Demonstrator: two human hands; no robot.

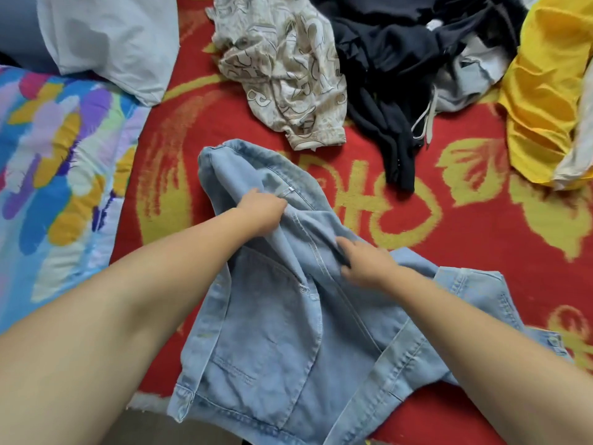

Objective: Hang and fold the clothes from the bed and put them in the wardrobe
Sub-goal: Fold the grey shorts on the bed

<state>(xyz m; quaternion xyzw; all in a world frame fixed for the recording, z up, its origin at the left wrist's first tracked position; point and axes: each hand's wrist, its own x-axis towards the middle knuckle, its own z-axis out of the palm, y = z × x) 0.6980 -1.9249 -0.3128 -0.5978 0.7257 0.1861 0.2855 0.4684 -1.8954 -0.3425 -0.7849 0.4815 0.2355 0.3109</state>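
Two bare forearms reach over a pale denim jacket [288, 316] lying at the near edge of a bed [449, 220] covered in red and yellow.

Left hand [263, 213] pinches a fold of denim near the jacket's far end, fingers curled into the cloth; right hand [365, 264] grips a ridge of fabric along the middle seam. The jacket's long axis runs from its hem at the near edge up and slightly left toward the bed's centre, one cuffed sleeve trailing right. Likely risk: the heavy hem hangs over the near edge, so pulling unevenly could drag the jacket to the floor or skew the fold. Toward the far edge lie a patterned beige garment [285, 75], dark clothes [394, 75] and a yellow garment [545, 91].
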